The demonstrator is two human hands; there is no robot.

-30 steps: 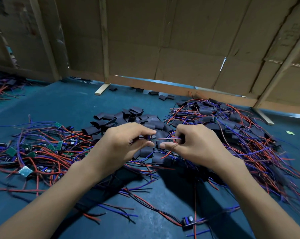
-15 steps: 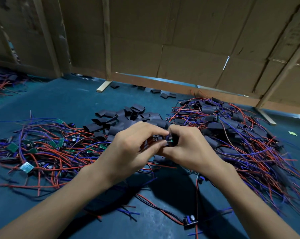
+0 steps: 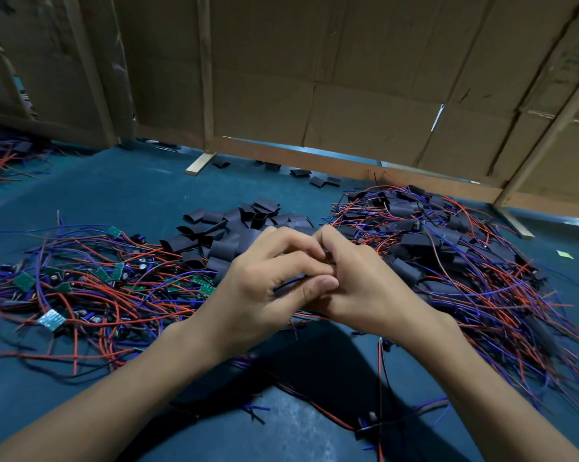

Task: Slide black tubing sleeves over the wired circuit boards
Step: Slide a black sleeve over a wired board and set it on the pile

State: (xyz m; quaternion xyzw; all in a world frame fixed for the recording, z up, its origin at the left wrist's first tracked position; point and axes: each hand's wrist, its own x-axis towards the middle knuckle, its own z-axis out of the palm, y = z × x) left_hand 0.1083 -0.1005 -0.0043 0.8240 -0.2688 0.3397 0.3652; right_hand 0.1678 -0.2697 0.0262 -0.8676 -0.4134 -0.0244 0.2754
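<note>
closest in, loose wires [image 3: 381, 425] trail across the blue table [image 3: 131, 201], one running up toward the hands. both hands meet at centre. the left hand [image 3: 264, 288] pinches a black sleeve [image 3: 289, 282] between thumb and curled fingers, likely bracing it. the right hand [image 3: 354, 281] curls in against it, fingers closed on something hidden, probably the board being fed in; cannot tell. bare boards [image 3: 81, 281] lie tangled on the left, within reach as stock. spare sleeves [image 3: 228, 231] sit just behind the hands. sleeved boards [image 3: 448, 255] pile up right, apparently finished. cardboard [image 3: 348, 78] walls off the far side.
</note>
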